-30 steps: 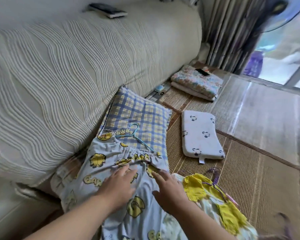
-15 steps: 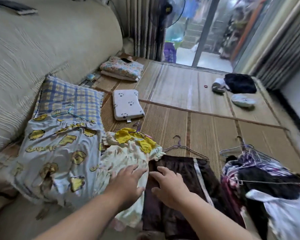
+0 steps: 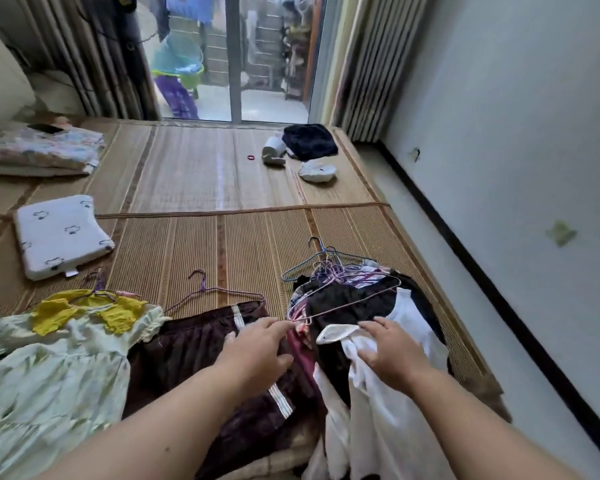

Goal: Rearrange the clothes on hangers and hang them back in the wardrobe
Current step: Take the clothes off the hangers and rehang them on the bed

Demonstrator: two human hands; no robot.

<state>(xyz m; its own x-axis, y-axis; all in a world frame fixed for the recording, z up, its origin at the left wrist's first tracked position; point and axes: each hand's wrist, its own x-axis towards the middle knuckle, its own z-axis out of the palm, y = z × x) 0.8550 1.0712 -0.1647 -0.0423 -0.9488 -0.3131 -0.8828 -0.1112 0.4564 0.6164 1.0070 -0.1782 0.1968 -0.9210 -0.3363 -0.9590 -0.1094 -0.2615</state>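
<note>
Your left hand (image 3: 257,348) reaches to the near corner of a thin grey wire hanger (image 3: 347,304). Its fingers are almost straight and the thumb is spread apart below them, so the grip is wide and closed round nothing. A fold of slick reddish cloth (image 3: 300,344) lies in the gap.

Your right hand (image 3: 392,348) lies palm down on a smooth white garment (image 3: 378,417). The fingers are lightly bent, and you cannot tell from here whether they pinch the fabric or only rest on it.

Both hands are on the heap of clothes (image 3: 347,306) at the right of the ribbed straw mat (image 3: 205,244). It is black, white and striped cloth crumpled together, with a tangle of wire hooks on top, 1 of them a blue hanger (image 3: 303,265).

Just left of the heap a dark brown garment (image 3: 194,351), soft and gathered with a pale ribbon stripe, lies flat on a purple wire hanger (image 3: 207,292). Beside that is a pale green dress (image 3: 56,375) with a crinkled yellow frill at the neck.

Further left lies a small, padded rectangular white pillow (image 3: 61,233) with dark prints.
</note>
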